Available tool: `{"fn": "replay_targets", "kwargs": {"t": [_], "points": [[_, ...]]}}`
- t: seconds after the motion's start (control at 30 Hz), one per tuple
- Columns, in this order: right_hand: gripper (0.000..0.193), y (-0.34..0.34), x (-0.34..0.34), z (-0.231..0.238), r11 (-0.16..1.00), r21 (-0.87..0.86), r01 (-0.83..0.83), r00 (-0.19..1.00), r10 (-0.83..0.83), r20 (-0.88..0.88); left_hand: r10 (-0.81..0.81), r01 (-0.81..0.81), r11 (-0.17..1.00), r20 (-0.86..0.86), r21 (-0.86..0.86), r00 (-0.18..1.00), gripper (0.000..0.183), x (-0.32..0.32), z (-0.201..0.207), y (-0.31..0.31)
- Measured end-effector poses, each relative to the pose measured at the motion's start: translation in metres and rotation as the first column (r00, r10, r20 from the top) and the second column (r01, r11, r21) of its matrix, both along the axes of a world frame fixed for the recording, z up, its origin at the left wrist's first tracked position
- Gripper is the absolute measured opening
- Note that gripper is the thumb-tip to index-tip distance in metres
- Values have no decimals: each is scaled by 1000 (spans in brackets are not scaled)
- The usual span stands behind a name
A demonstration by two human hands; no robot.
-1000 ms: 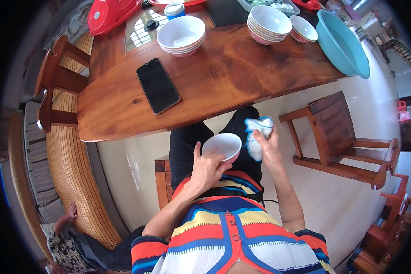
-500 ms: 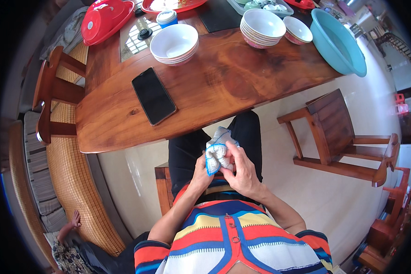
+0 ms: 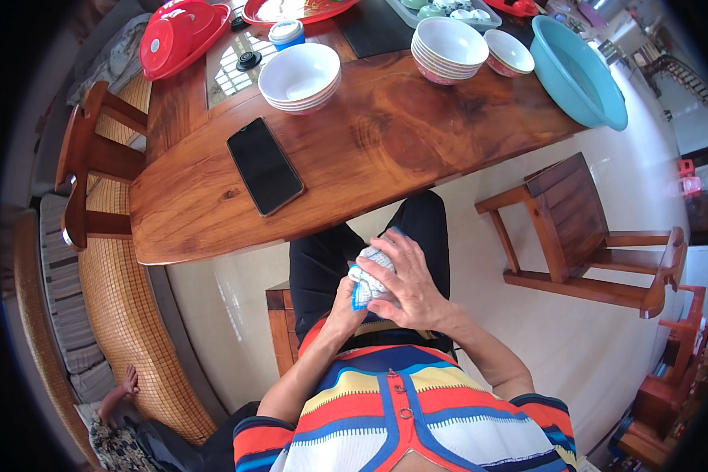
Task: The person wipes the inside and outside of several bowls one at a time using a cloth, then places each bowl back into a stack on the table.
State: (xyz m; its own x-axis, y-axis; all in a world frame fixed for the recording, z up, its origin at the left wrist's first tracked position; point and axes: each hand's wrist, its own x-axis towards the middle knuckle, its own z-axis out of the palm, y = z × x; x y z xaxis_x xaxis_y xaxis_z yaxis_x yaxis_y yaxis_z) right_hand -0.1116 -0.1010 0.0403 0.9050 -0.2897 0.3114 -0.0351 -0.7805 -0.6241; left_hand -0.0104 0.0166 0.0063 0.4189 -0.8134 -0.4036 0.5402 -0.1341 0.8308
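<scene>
A white cloth [image 3: 368, 285] with blue edges is bunched up between the two hands, over the lap. The right hand [image 3: 405, 285] lies across it with bent fingers, so its grip has hold of the cloth. The left hand [image 3: 344, 308] is up against the cloth's lower left side. Its fingers are hidden, so I cannot tell what that grip closes on — or if something is tucked under the cloth. Held low and near the tummy, the bundle looks easy to press from both sides.

The near edge of the wooden surface [image 3: 193, 206] is past the hands, with a gap between, so they do not bump it. A black phone [image 3: 265, 167] lies flat near that edge, to the left. Farther back, one bowl stack [image 3: 300, 77] is on the left and another stack [image 3: 450, 51] is on the right, likely piled up to save room. A small bowl [image 3: 511, 52] is just beside the right one. The blue tub [image 3: 562, 86] is at the right end — its rim seems to poke over the edge. The right elbow has room to swing before the wooden chair [image 3: 566, 208].
</scene>
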Motion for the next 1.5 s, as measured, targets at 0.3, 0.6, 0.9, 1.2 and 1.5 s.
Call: {"fn": "replay_targets", "kwargs": {"t": [0.3,0.6,0.9,1.2,1.5], "points": [[33,4,25,-27,797,552,245,903,-395,170,-84,59,996,583,61,808,15,-7,14,5],[41,7,7,-25,777,551,306,916,-397,52,2,17,996,219,-84,976,17,-11,6,-1],[37,-8,20,-17,831,520,196,948,-296,115,-79,85,996,305,-4,949,15,-6,18,-2],[46,-17,5,-33,400,907,128,914,-403,49,60,-98,978,-203,-183,977,32,17,48,2],[77,35,9,-37,602,798,41,924,-327,199,205,-357,887,-443,-293,873,35,17,75,-22]]}}
